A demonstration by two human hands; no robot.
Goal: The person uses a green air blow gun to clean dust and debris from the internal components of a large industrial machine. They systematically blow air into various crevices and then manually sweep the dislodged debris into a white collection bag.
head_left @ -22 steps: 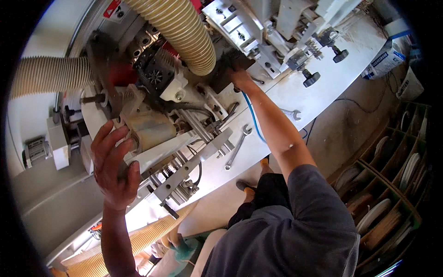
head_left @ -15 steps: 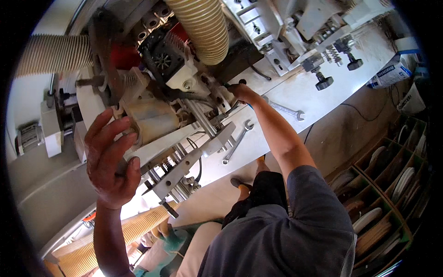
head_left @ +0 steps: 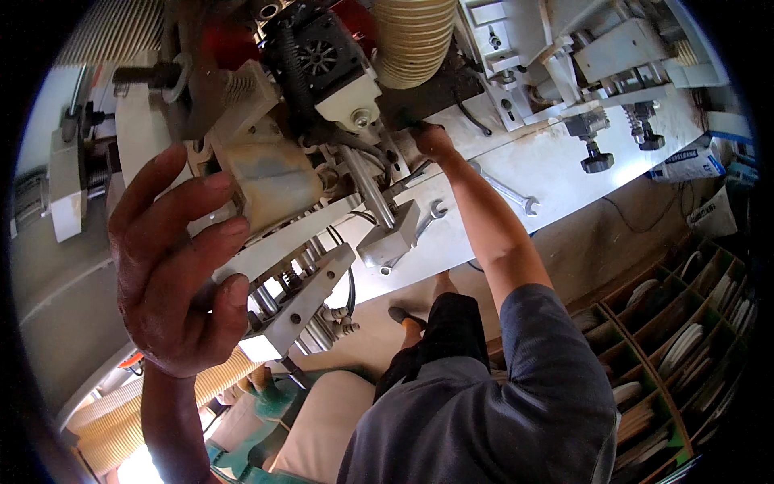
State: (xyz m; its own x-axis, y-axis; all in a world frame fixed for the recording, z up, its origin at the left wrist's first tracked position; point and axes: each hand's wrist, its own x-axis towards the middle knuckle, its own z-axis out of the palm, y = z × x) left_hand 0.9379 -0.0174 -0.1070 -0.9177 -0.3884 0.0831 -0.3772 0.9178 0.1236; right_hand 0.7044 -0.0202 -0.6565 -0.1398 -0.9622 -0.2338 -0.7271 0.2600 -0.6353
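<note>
My left hand [head_left: 181, 266] is raised close to the camera, with its fingers apart and slightly curled. It appears to hold nothing, and whether it touches the metal plates behind it I cannot tell. Farther off, my right hand [head_left: 434, 143] reaches in beside a machine. Its fingers are closed at a dark part under the motor unit; what they grip is too small and dark to make out. Near that hand is a black-and-white motor [head_left: 318, 56] with a vented end. A steel shaft [head_left: 367, 185] with a metal block slants below it.
Two wrenches lie on the white machine bed: one [head_left: 508, 192] right of my right forearm, another [head_left: 431, 216] partly behind the block. Black knobs [head_left: 597, 158] stick out at right. A ribbed hose [head_left: 411, 40] hangs above. A divided rack [head_left: 669, 347] of discs stands at lower right.
The view has shifted, so the machine sits farther right and higher. My left hand appears larger and farther left, still spread. My right hand stays at the same machine part.
</note>
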